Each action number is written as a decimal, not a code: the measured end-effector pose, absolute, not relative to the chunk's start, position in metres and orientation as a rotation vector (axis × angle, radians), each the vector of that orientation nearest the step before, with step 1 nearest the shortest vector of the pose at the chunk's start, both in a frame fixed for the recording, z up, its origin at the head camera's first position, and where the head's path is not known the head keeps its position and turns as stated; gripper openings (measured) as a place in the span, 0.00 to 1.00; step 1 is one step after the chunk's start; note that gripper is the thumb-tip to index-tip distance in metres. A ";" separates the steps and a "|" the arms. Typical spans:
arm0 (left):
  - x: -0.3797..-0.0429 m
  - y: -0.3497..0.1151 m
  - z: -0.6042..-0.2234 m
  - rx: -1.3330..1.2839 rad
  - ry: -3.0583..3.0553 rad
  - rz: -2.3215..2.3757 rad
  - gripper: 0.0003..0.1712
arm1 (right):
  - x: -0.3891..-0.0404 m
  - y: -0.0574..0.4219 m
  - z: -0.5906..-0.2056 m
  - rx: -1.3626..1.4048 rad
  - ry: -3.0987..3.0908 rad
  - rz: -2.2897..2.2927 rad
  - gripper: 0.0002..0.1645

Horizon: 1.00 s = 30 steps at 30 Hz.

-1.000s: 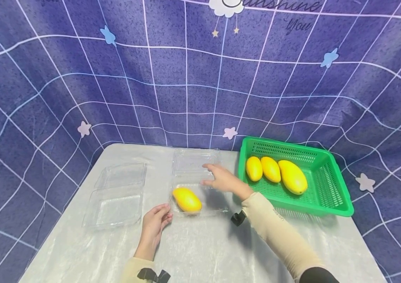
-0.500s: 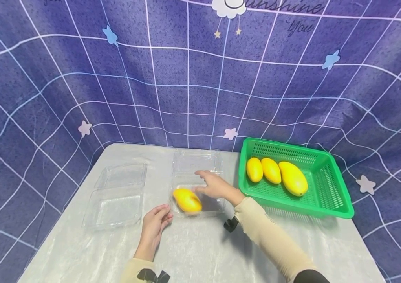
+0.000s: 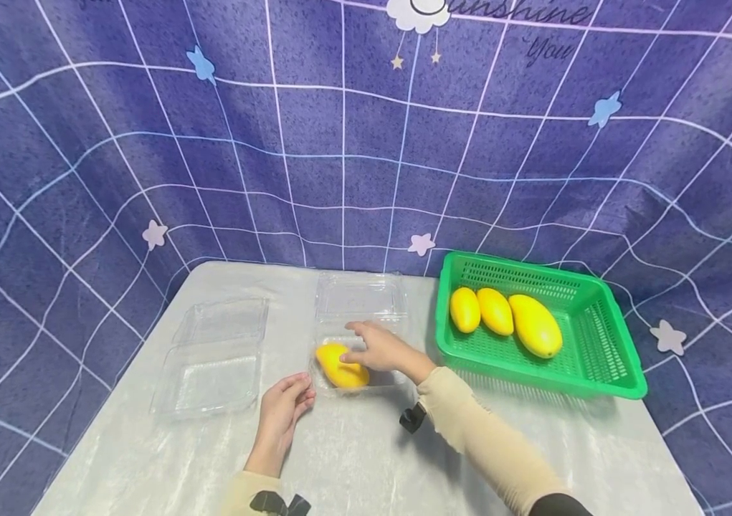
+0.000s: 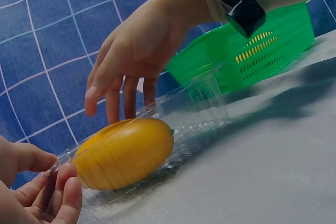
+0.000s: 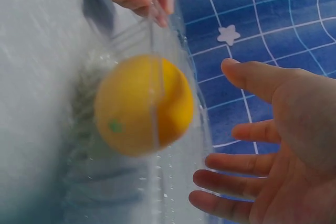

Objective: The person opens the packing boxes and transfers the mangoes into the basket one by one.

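Observation:
A yellow mango lies in the left part of a clear plastic clamshell box, whose lid is laid back toward the curtain. My left hand pinches the box's left edge between thumb and fingers, as the left wrist view shows. Over the mango hovers my right hand, its fingers spread and holding nothing. In the right wrist view the right palm faces the mango, with a gap between them.
Another clear box stands opened at the left. A green basket with three mangoes stands at the right. Behind the table hangs a blue checked curtain. A grey-white cloth covers the table.
My right hand has moved left and slightly toward me, from the box's right side to over the mango. The left hand and the mango stay in place.

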<state>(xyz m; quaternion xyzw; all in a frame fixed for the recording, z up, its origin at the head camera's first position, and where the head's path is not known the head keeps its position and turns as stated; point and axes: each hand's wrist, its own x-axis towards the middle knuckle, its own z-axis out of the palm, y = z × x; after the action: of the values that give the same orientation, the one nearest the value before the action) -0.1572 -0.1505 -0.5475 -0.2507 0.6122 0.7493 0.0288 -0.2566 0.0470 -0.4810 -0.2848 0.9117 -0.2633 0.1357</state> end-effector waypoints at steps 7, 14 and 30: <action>-0.158 -0.150 -0.547 -0.761 1.882 2.321 0.21 | -0.251 0.039 -0.490 -0.768 2.632 -0.762 0.47; -0.158 -0.150 -0.547 -0.756 1.885 2.319 0.21 | -0.244 0.032 -0.497 -0.772 2.634 -0.725 0.48; -0.158 -0.150 -0.547 -0.773 1.894 2.306 0.21 | -0.242 0.023 -0.508 -0.806 2.678 -0.676 0.45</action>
<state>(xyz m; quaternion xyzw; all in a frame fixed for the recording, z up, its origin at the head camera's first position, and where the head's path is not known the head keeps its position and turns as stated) -0.1579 -0.1498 -0.5470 -0.2506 0.6142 0.7477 0.0296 -0.2416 0.0229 -0.5081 -0.2776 0.9227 -0.2329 0.1316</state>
